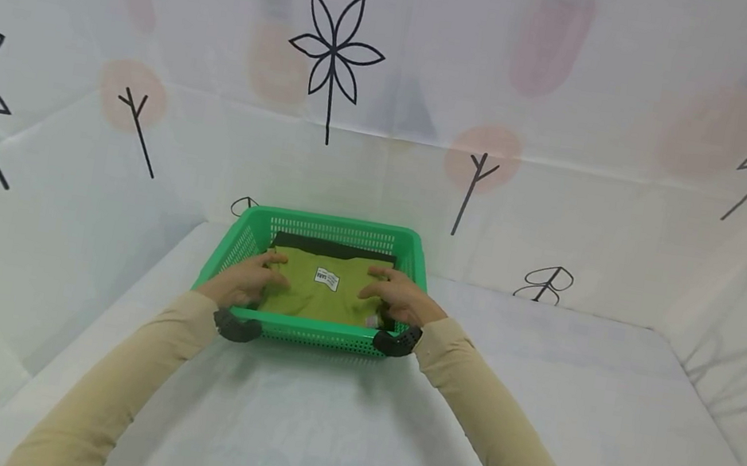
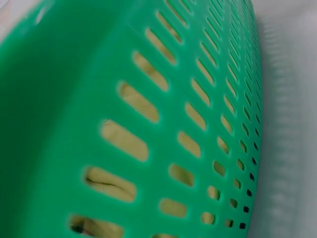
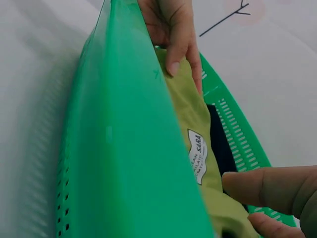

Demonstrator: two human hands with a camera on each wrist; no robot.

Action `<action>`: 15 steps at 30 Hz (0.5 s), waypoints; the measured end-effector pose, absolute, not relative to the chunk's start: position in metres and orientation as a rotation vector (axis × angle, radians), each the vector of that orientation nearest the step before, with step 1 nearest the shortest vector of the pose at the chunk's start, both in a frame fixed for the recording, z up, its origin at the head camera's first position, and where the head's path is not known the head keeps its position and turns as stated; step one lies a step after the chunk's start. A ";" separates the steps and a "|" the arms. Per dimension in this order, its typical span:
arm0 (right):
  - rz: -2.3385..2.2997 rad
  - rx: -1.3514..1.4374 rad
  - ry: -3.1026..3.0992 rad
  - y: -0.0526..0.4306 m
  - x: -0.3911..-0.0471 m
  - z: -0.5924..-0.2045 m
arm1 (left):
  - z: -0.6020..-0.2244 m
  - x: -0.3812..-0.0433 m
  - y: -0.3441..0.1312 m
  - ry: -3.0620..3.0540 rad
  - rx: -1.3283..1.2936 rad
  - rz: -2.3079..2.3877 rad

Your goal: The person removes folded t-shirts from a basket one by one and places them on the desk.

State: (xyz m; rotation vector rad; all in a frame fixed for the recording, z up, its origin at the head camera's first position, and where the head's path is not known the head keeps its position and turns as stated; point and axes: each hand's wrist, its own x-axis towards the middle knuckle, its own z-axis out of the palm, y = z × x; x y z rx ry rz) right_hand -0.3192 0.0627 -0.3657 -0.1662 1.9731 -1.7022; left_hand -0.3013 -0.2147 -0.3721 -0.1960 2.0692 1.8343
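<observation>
A green plastic basket (image 1: 316, 325) holds a folded yellow-green cloth (image 1: 313, 296) with a small white label reading "SARA" (image 3: 197, 153). My left hand (image 1: 247, 278) reaches over the basket's near left corner, its thumb and fingers spread on the cloth's left end. At the opposite end my right hand (image 1: 400, 295) has its thumb and forefinger apart, fingertips right at the cloth. Dark folded fabric (image 1: 342, 248) shows behind the green piece. Through the slots in the left wrist view, yellowish cloth (image 2: 124, 141) is visible; the basket wall hides the left hand there.
The basket stands on a white-covered table (image 1: 534, 418) near the back wall sheet (image 1: 382, 178), which is printed with flowers and twigs. A black wrist strap (image 1: 397, 341) on each wrist lies over the basket's front rim.
</observation>
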 end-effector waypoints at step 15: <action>-1.788 -0.154 1.931 0.064 -0.320 -0.368 | -0.367 -0.296 -0.210 2.071 -0.092 1.942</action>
